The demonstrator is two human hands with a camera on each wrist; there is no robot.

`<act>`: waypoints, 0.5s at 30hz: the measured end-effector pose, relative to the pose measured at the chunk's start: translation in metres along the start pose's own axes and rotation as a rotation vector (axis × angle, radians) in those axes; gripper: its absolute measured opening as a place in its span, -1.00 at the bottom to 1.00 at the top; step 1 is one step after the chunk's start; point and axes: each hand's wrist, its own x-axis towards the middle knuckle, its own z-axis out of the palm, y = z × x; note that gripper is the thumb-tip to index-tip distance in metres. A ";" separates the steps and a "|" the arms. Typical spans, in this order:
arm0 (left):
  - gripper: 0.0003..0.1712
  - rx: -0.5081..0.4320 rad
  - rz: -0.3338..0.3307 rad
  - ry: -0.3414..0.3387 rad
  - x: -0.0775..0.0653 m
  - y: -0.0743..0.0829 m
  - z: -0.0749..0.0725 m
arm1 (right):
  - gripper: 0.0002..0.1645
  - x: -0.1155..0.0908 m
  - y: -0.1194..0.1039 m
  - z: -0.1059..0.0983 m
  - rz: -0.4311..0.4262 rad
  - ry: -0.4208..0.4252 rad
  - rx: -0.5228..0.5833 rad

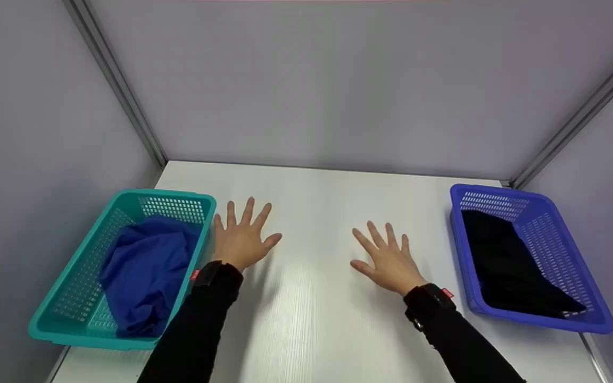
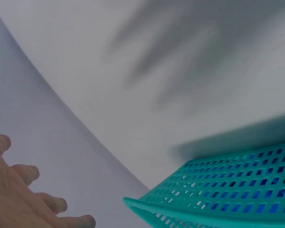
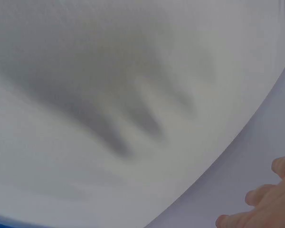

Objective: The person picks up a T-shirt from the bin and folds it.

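Observation:
My left hand (image 1: 240,242) is held above the white table, palm down with fingers spread, just right of the teal basket (image 1: 69,276). A crumpled blue cloth (image 1: 149,271) lies inside that basket. Fingers also spread, my right hand (image 1: 389,260) hovers over the table's right half and holds nothing. Farther right stands a purple-blue basket (image 1: 578,255) with a folded black cloth (image 1: 514,271) in it. In the left wrist view, the left hand (image 2: 23,194) shows beside the teal basket's rim (image 2: 180,213). Fingertips of the right hand (image 3: 266,202) appear at the right wrist view's lower corner.
The white table (image 1: 306,319) carries both baskets, one near each side edge. Grey panels enclose it: a back wall (image 1: 317,85), a left wall (image 1: 30,133) and a right wall (image 1: 604,159). The hands cast shadows on the tabletop.

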 end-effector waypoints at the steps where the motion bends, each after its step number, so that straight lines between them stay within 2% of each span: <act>1: -0.12 0.004 -0.002 0.000 -0.001 -0.003 -0.001 | -0.07 -0.003 -0.005 0.004 -0.031 0.001 -0.012; 6: -0.12 0.000 -0.021 0.004 -0.009 -0.025 -0.008 | -0.09 -0.018 -0.026 0.023 -0.188 -0.014 -0.067; 10: -0.12 -0.038 -0.047 0.004 -0.018 -0.049 -0.014 | -0.10 -0.030 -0.039 0.037 -0.311 -0.036 -0.079; 15: -0.09 -0.102 -0.085 -0.018 -0.030 -0.077 -0.020 | -0.12 -0.041 -0.050 0.053 -0.414 -0.050 -0.097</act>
